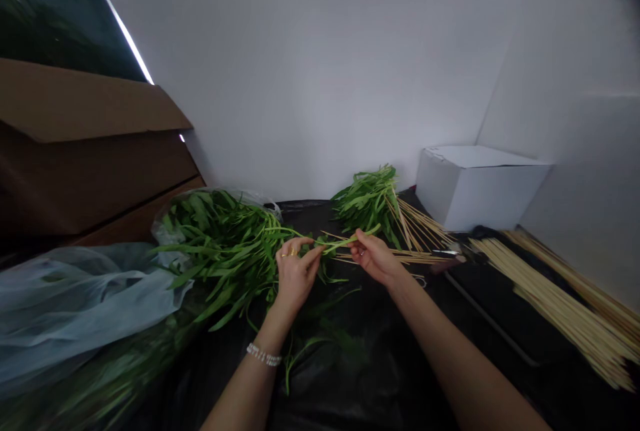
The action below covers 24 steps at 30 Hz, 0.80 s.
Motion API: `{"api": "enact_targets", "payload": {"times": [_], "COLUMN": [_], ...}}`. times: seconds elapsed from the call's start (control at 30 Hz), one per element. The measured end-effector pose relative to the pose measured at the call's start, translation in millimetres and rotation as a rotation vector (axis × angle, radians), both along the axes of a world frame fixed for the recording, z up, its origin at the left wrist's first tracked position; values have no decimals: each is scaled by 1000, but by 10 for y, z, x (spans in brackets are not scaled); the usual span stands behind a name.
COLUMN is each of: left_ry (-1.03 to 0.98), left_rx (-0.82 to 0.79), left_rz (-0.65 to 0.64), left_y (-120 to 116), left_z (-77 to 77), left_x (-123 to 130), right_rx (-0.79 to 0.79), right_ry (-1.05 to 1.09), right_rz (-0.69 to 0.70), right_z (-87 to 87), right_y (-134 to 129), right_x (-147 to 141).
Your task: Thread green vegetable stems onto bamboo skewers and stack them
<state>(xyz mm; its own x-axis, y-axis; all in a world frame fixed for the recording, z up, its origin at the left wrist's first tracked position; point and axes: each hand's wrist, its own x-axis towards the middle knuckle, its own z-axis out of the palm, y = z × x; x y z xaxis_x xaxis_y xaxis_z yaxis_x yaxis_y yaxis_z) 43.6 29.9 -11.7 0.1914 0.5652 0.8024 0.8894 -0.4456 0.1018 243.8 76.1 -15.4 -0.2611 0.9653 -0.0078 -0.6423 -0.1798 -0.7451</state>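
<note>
A thin green stem (339, 243) stretches between my two hands at the middle of the view. My left hand (296, 267) pinches it near its left part, beside a big heap of leafy green stalks (225, 251). My right hand (374, 257) closes its fingertips on the stem near its right end. Behind my right hand, a bunch of greens (367, 194) lies with thin wooden sticks (415, 221) fanning out to the right. More thin sticks (420, 257) lie flat just right of my right hand.
Black sheeting (360, 377) covers the work surface, with loose leaves on it. A clear plastic bag (95, 311) and a cardboard box (90, 171) are at left. On the right are a white box (490, 184) and a pile of long pale sticks (555, 304).
</note>
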Motion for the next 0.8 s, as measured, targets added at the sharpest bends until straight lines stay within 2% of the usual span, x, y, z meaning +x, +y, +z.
{"api": "enact_targets", "payload": {"times": [0.4,0.53,0.67,0.8], "left_ry": [-33,-96,-300,-682], "left_rx": [-52,-22,11,74], "left_rz": [-60,-35,33,114], "left_y": [-47,-53,-2,119], "left_z": [45,37,14,18], "left_x": [24,53,-27,-287], "right_rx": [54,63,99,79], "right_ry": [-55,-63,-65,-15], "right_rz": [-2,-7,21,-85], "right_z": [20,27,31,35], "right_y": [-3,-48,-68,16], "right_x": [5,-45,-70,39]}}
